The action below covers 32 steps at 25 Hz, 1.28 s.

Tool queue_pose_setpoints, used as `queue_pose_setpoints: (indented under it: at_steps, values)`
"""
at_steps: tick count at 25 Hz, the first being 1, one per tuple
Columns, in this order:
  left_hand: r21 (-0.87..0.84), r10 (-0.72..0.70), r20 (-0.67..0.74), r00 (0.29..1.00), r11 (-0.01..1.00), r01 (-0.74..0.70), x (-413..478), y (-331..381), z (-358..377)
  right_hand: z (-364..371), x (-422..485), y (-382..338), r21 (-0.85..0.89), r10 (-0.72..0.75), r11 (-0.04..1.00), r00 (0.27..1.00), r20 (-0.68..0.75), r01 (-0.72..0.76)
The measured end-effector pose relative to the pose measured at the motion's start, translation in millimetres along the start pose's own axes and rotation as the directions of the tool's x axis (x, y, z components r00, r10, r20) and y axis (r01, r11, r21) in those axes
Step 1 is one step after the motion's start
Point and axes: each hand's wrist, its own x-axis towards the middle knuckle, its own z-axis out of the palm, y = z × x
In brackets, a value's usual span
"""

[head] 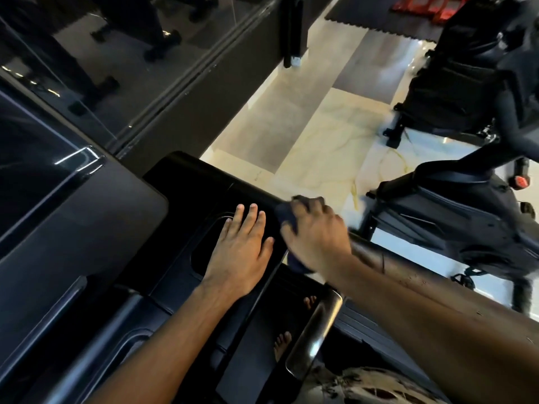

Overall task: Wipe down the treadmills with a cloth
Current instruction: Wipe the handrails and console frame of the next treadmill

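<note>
I stand on a black treadmill and look down at its glossy console. My left hand lies flat, fingers straight, on the console's tray recess. Just to its right, my right hand grips a dark blue cloth bunched against the console's right edge, where the handrail begins. Part of the cloth also shows below my palm. The dark screen panel fills the left side of the head view. A silver-capped handle bar sits below my right forearm.
A pale marble floor lies beyond the console. Black exercise machines stand at the right. A glass wall runs along the upper left, reflecting equipment. My bare toes show on the deck below.
</note>
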Motion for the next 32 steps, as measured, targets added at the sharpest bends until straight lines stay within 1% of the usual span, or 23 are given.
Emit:
queue_pose_setpoints:
  at_steps: [2,3,5,6,7,8,10,11,13,14,16,18,19,21,22,23,24,25,26,27,29,30,32]
  values:
    - [0.049,0.009,-0.024,1.0,0.999,-0.008,1.8,6.7,1.3,6.2,-19.7,4.3,-0.008,-0.168,0.986,0.986,-0.004,0.168]
    - [0.059,0.012,-0.028,1.0,0.998,-0.01,2.4,9.5,2.4,-2.5,-7.3,17.3,0.057,-0.113,0.992,0.993,0.042,0.11]
    - [0.064,0.028,-0.004,1.0,0.998,-0.028,-1.2,14.6,4.6,-13.5,25.4,36.2,0.166,0.22,0.956,0.965,0.143,-0.243]
    - [0.066,0.031,0.006,0.999,0.997,-0.032,-4.7,16.7,5.7,-17.2,20.0,33.3,0.125,0.284,0.945,0.946,0.155,-0.303]
    - [0.069,0.033,0.004,0.999,0.997,-0.033,-6.9,18.0,6.0,-11.5,7.7,28.8,0.041,0.258,0.964,0.963,0.081,-0.262]
    - [0.067,0.036,-0.006,0.999,0.997,-0.035,-6.3,19.4,5.2,-6.7,-17.0,15.7,-0.029,0.162,0.986,0.987,-0.013,-0.162]
    - [0.065,0.057,-0.02,0.998,0.996,-0.055,-2.4,23.2,4.4,1.0,-46.0,10.8,-0.048,-0.027,0.999,0.996,-0.09,0.023]
    - [0.07,0.075,-0.017,0.997,0.995,-0.074,-1.4,26.0,5.6,-2.0,-36.8,24.1,0.009,-0.018,1.0,0.998,-0.063,0.019]
    - [0.074,0.107,-0.001,0.994,0.992,-0.107,-3.0,30.1,9.0,-9.1,-5.3,48.8,0.062,0.235,0.97,0.972,0.003,-0.235]
    - [0.077,0.116,0.008,0.993,0.99,-0.116,-4.3,31.3,10.4,-11.2,-2.1,48.6,0.03,0.289,0.956,0.956,0.047,-0.291]
    - [0.079,0.141,0.002,0.99,0.987,-0.14,-2.8,33.4,10.1,-3.8,-20.8,32.6,-0.129,0.191,0.974,0.982,0.005,-0.189]
    - [0.062,0.168,-0.017,0.986,0.984,-0.167,3.6,38.1,8.6,1.3,-40.2,30.8,-0.125,0.069,0.989,0.996,-0.06,-0.076]
    - [0.054,0.18,-0.022,0.983,0.982,-0.179,5.6,39.9,9.5,-5.5,-31.5,43.7,-0.064,0.09,0.994,0.996,-0.015,-0.091]
    - [0.056,0.202,0.002,0.979,0.978,-0.202,2.9,42.7,13.6,-23.9,-9.1,68.1,0.073,0.387,0.914,0.913,0.13,-0.398]
    - [0.06,0.201,0.011,0.979,0.978,-0.202,-1.2,43.1,15.4,-27.3,-13.4,68.4,0.061,0.477,0.868,0.861,0.176,-0.493]
    - [0.063,0.197,0.009,0.98,0.978,-0.197,-3.9,43.0,16.3,-22.2,-21.7,67.4,-0.004,0.457,0.888,0.882,0.117,-0.46]
    - [0.07,0.196,0.001,0.981,0.978,-0.195,-3.6,43.2,15.6,-15.7,-38.0,56.8,-0.08,0.356,0.932,0.934,0.016,-0.354]
    - [0.076,0.194,-0.009,0.981,0.978,-0.193,-0.7,44.6,14.9,-10.2,-55.4,47.0,-0.076,0.245,0.965,0.965,-0.088,-0.252]
    - [0.079,0.192,-0.015,0.981,0.979,-0.19,2.2,46.3,15.2,-6.3,-61.8,49.3,-0.1,0.16,0.981,0.982,-0.096,-0.169]
    - [0.078,0.192,-0.011,0.981,0.979,-0.19,4.1,48.5,15.9,-8.7,-54.1,63.5,-0.056,0.177,0.982,0.982,-0.067,-0.18]
    - [0.074,0.197,0.017,0.98,0.977,-0.198,1.4,54.6,19.0,-21.3,-30.2,92.2,0.082,0.417,0.903,0.905,0.084,-0.423]
    - [0.077,0.199,0.031,0.979,0.977,-0.201,-2.0,57.3,20.5,-22.5,-29.4,94.8,0.1,0.477,0.866,0.869,0.133,-0.49]
    - [0.087,0.214,0.03,0.976,0.973,-0.215,-3.9,61.8,21.9,-12.8,-47.0,78.9,0.022,0.392,0.919,0.917,0.072,-0.395]
